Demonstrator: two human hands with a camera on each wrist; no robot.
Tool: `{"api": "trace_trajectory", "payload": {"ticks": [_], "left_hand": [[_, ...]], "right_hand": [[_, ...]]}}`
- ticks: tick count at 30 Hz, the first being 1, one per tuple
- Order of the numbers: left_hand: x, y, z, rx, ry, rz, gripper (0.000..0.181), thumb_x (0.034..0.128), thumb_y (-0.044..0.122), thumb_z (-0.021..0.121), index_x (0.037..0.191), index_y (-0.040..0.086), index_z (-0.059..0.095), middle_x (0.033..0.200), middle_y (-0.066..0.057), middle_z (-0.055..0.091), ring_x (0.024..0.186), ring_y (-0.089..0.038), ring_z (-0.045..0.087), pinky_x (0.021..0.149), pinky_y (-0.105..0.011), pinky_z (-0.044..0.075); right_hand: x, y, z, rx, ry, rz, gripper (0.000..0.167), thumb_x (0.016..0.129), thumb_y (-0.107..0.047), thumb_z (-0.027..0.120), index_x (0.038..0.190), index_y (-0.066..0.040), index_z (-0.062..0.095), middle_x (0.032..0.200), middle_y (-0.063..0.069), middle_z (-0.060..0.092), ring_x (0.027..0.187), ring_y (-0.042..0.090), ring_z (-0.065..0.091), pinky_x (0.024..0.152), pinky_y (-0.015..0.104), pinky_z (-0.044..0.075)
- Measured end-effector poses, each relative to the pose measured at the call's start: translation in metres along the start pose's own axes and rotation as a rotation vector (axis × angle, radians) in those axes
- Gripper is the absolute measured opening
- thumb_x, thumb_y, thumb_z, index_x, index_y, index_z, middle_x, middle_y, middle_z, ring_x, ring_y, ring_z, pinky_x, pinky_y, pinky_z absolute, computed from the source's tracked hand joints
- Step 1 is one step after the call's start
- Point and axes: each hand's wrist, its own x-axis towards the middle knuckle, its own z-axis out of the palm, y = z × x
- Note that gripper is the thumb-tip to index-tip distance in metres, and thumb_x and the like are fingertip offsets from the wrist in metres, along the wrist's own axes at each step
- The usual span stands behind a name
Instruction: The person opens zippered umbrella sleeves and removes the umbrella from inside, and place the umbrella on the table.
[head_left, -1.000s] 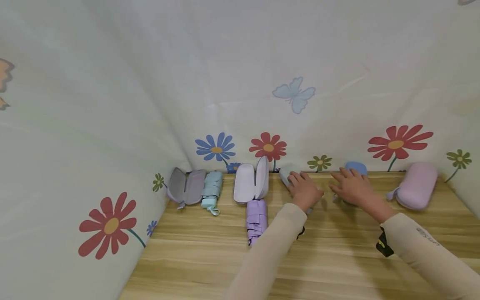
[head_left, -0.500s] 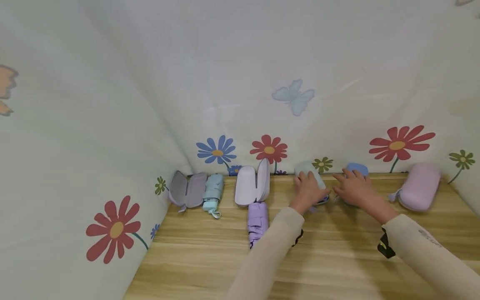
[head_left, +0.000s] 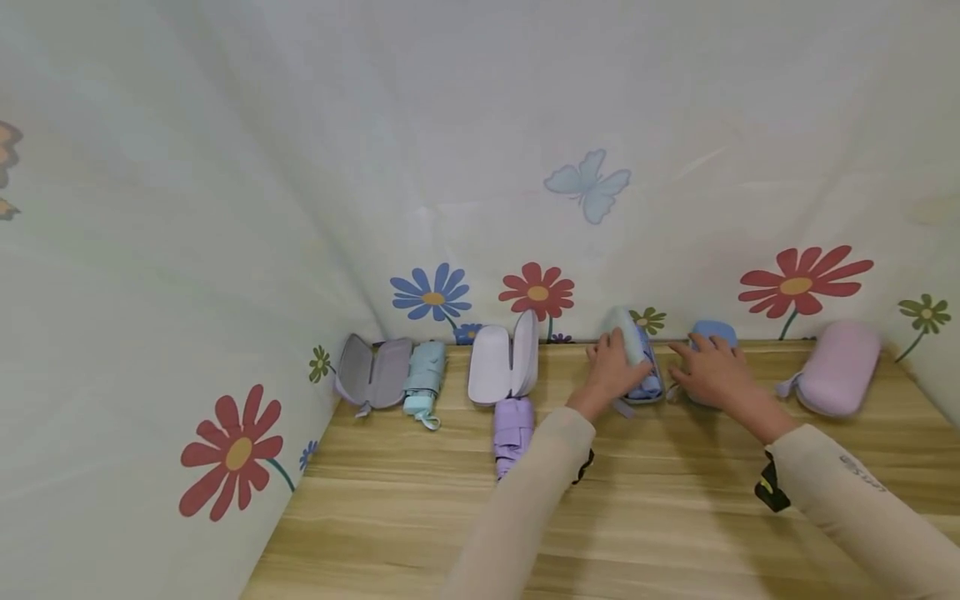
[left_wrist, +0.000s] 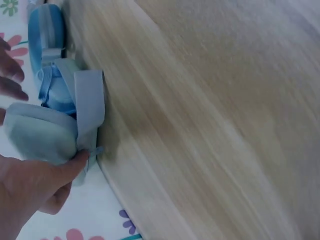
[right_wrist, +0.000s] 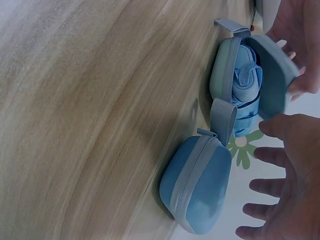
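- fingers (head_left: 617, 342) of the left hand (head_left: 606, 375): what's held?
- raised lid (left_wrist: 42, 137) of the mint case (right_wrist: 218, 80). lid is pinched between thumb and fingers, tilted to the left.
- case location?
- seated on the wooden table (head_left: 420, 517), close to the patterned wall (head_left: 675, 208), between the white case (head_left: 490, 367) and the blue case (right_wrist: 205, 185).
- right hand (head_left: 711, 373)?
- nothing gripped. fingers are spread out by the blue case; contact can't be confirmed.
- contents of the mint one?
- blue umbrella (right_wrist: 245, 85), folded, nested in the base.
- step is read as getting that lid fully back. how is it best done?
- lid should be swung about its hinge side, not pulled sideways, or the whole case may be dragged along. base could be steadied by the free right hand. pinch is best taken near the lid's free edge, for leverage.
- when can it be released?
- once the lid is stood up unaided, as seen on the white case.
- snags?
- grab loop (right_wrist: 232, 26) should be left clear of the thumb. umbrella shouldn't be tipped out.
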Motion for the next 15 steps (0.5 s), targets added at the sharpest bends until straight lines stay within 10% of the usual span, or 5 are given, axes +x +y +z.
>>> {"api": "trace_trajectory", "payload": {"ticks": [5,15], "left_hand": [[0.0,-0.006,-0.011,-0.135,0.004,-0.053,0.068,0.0999,0.039,0.061,0.161,0.026,0.032,0.162,-0.016,0.028,0.137,-0.042,0.038,0.105,-0.052,0.042],[-0.005,-0.017,-0.027,-0.109,-0.029,-0.057,0.065,0.1006,0.035,0.059,0.158,0.017,0.035,0.156,-0.017,0.03,0.127,-0.028,0.053,0.103,-0.04,0.046]], "right_hand": [[0.002,-0.001,0.001,-0.006,0.001,-0.005,0.054,0.103,-0.032,0.055,0.148,-0.003,0.048,0.151,0.033,0.036,0.136,0.06,0.03,0.105,0.076,0.027],[0.003,-0.004,0.005,0.003,0.013,-0.001,0.052,0.103,-0.03,0.056,0.146,-0.002,0.05,0.151,0.033,0.037,0.137,0.059,0.029,0.104,0.075,0.027]]}}
